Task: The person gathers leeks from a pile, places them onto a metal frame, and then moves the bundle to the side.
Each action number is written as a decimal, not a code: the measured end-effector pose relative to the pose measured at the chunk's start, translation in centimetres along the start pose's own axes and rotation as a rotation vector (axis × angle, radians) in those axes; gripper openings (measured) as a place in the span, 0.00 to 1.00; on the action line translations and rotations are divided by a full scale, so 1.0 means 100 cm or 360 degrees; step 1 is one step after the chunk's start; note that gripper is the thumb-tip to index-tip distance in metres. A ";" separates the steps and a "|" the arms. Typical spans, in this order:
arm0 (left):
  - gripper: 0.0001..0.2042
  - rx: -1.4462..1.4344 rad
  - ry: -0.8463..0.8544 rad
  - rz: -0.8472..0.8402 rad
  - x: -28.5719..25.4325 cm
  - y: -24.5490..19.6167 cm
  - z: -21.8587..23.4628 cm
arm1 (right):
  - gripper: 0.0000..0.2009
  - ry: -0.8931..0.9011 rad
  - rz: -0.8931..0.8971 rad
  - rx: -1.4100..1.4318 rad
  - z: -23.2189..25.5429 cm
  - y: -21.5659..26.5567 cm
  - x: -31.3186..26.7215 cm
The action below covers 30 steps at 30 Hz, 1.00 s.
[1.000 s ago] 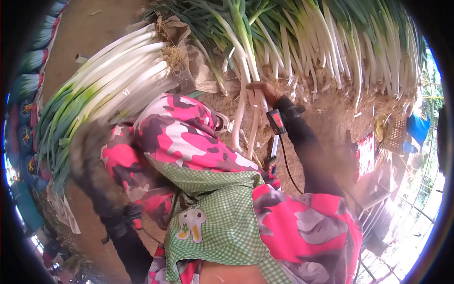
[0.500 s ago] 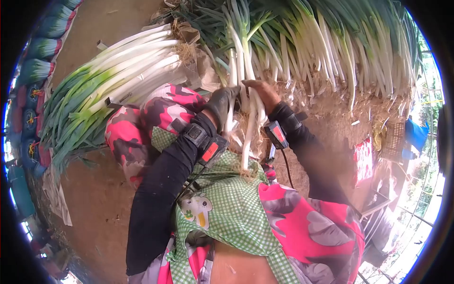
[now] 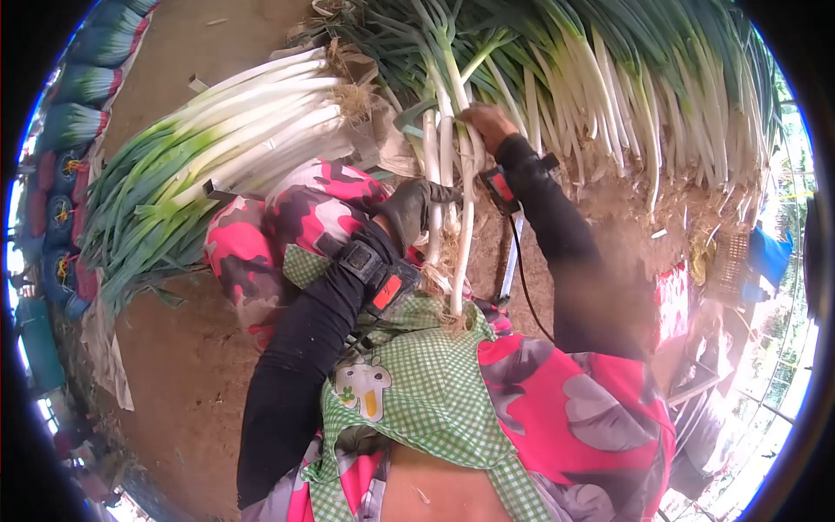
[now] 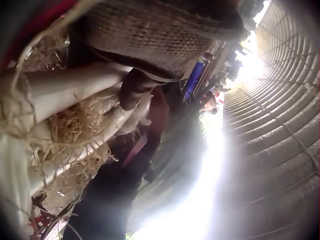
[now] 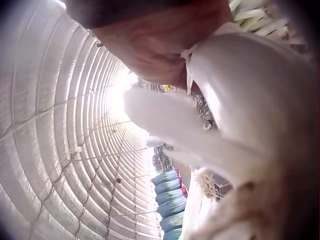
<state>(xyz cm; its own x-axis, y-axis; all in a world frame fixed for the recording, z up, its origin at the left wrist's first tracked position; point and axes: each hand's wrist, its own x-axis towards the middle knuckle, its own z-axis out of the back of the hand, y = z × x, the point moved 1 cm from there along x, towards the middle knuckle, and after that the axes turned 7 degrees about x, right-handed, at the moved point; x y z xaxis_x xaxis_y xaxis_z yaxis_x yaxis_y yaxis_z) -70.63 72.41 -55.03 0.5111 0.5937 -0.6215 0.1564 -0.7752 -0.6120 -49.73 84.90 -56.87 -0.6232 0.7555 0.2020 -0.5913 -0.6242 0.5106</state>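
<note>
Several long green onions with white stalks and fibrous roots stand before the person, roots down near the apron. My left hand, in a dark glove, grips stalks low down, its fingers reaching across them. The left wrist view shows the textured glove over white stalks and tangled roots. Higher up, my bare right hand holds the same bunch from the right side. In the right wrist view that hand lies against a thick white stalk; its fingertips are hidden.
A stack of trimmed green onions lies to the left, roots toward the middle. A long row of untrimmed ones spans the back right. Bundled onions line the far left. A plastic crate and blue item stand right.
My left hand came in from the far left to the stalks and now grips them low. My right hand slid up and slightly away along the bunch.
</note>
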 end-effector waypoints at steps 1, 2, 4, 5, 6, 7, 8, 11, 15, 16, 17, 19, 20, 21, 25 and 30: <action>0.08 0.0309 -0.0040 -0.0193 -0.011 -0.007 -0.002 | 0.14 0.0041 0.0020 0.0052 0.000 -0.003 0.004; 0.10 0.0616 -0.0078 -0.0384 -0.024 -0.015 -0.006 | 0.14 0.0160 0.0082 -0.0101 0.008 0.016 -0.003; 0.08 0.0710 -0.0016 -0.0378 -0.033 -0.007 -0.006 | 0.17 0.0181 -0.0045 -0.0010 0.022 0.065 -0.037; 0.10 0.0511 0.0017 -0.0294 -0.036 -0.006 -0.009 | 0.16 -0.0319 0.0369 0.0249 0.008 0.068 -0.059; 0.12 0.0308 0.0052 -0.0205 -0.041 -0.007 -0.015 | 0.16 -0.0150 0.0095 0.0362 0.024 0.104 -0.078; 0.15 0.0106 0.0088 -0.0110 -0.050 -0.010 -0.022 | 0.16 -0.0071 -0.0107 0.0518 0.030 0.124 -0.091; 0.14 0.0118 0.0146 -0.0118 -0.058 -0.016 -0.029 | 0.16 0.0066 -0.0342 0.0737 0.033 0.133 -0.105; 0.14 0.0149 0.0231 0.0151 -0.070 -0.023 -0.038 | 0.14 -0.0024 -0.0535 0.0917 0.027 0.160 -0.145; 0.11 0.0172 0.0186 0.0337 -0.077 -0.014 -0.048 | 0.13 -0.0196 -0.0903 0.1276 0.043 0.198 -0.152; 0.11 0.0155 0.0213 0.0338 -0.075 -0.013 -0.048 | 0.13 -0.0277 -0.1288 0.1680 0.039 0.196 -0.150; 0.10 0.0137 0.0239 0.0333 -0.074 -0.012 -0.050 | 0.14 -0.0359 -0.1670 0.2079 0.037 0.195 -0.147; 0.10 0.0157 0.0329 0.0254 -0.066 -0.008 -0.055 | 0.16 -0.0438 -0.1644 0.1833 0.032 0.192 -0.130; 0.09 0.0191 0.0382 0.0175 -0.056 -0.001 -0.056 | 0.16 -0.0452 -0.1525 0.1647 0.022 0.185 -0.125; 0.09 0.0223 0.0426 0.0098 -0.048 0.007 -0.053 | 0.16 -0.0458 -0.1404 0.1468 0.013 0.177 -0.123; 0.06 0.0754 0.0087 0.0238 -0.038 0.000 -0.049 | 0.15 -0.0312 -0.1187 0.1166 0.004 0.160 -0.119; 0.09 -0.0197 0.0002 -0.0152 0.015 0.034 -0.004 | 0.15 -0.0538 -0.1566 0.2246 0.009 0.154 -0.134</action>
<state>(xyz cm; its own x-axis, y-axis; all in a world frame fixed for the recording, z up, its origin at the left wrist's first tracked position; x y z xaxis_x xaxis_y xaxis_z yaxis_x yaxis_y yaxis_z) -69.02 70.57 -57.88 0.4898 0.6660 -0.5627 0.3074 -0.7358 -0.6034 -50.02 65.29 -50.98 -0.1055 0.8318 -0.5450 0.3223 0.5471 0.7726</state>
